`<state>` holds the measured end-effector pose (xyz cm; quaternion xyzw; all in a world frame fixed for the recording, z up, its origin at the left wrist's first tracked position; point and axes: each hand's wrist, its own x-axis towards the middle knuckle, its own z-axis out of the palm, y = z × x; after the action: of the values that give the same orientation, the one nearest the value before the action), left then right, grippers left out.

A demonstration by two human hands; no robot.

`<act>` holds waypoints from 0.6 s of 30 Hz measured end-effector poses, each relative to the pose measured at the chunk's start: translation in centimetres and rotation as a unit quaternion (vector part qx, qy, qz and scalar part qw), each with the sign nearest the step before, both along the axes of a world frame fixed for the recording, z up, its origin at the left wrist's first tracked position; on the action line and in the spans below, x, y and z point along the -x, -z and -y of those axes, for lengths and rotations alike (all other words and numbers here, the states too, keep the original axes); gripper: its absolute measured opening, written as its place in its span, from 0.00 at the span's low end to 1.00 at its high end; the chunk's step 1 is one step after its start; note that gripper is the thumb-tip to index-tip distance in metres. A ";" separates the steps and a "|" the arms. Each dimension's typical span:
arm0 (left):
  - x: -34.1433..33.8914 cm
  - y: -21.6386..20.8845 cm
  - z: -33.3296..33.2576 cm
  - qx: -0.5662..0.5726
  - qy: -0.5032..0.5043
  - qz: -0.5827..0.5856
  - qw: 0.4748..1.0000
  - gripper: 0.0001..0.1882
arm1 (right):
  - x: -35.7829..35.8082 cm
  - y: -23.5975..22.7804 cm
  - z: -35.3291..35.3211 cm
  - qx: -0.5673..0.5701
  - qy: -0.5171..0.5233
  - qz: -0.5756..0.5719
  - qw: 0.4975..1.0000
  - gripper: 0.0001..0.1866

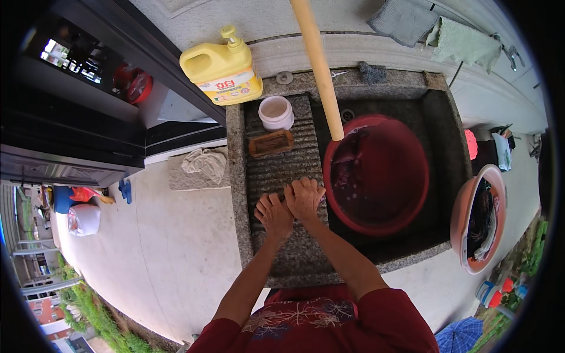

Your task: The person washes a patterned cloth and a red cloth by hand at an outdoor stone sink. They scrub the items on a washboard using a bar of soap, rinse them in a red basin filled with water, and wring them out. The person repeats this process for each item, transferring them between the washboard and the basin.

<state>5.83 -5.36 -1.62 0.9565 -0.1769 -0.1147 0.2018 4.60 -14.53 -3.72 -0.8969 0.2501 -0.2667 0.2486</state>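
Both hands press down side by side on the ridged stone washboard (262, 170) at the left of a stone sink. My left hand (275, 216) has its fingers spread over the ridges. Just right of it and touching, my right hand (304, 199) also has its fingers apart, near the washboard's right edge. Whether a thin cloth lies under the palms I cannot tell. Farther up the board are a brown scrubbing brush (271, 143) and a white round tub (275, 113). To the right, a red basin (425, 176) holds dark water and some purplish cloth (348, 167).
A long tan pole or pipe (318, 65) slants down to the basin's rim. On the sink's back left stands a yellow pump jug (226, 73). A pink basin of clothes (461, 217) sits right of the sink (453, 147). Cloths (403, 22) hang at the back right.
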 end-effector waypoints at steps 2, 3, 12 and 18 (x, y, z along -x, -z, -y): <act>3.8 0.6 -2.6 0.016 0.082 0.111 0.990 0.19 | 5.3 0.4 -2.4 -0.065 -0.065 -0.020 0.996 0.13; 5.3 1.1 -3.5 0.017 0.116 0.126 0.985 0.18 | 7.0 -0.2 -2.7 -0.081 -0.103 -0.055 0.990 0.14; -3.8 0.6 1.7 -0.087 0.088 0.072 0.990 0.16 | -3.2 -0.2 2.7 0.067 -0.048 -0.018 0.996 0.07; 4.9 0.4 -3.3 0.033 0.156 0.145 0.976 0.11 | 6.6 -1.2 -1.0 -0.025 -0.187 -0.080 0.979 0.06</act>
<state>0.92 -2.08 -1.99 0.9161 -0.3555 0.0011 0.1854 -2.00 -13.54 -2.52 -0.9397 0.1041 -0.1365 0.2958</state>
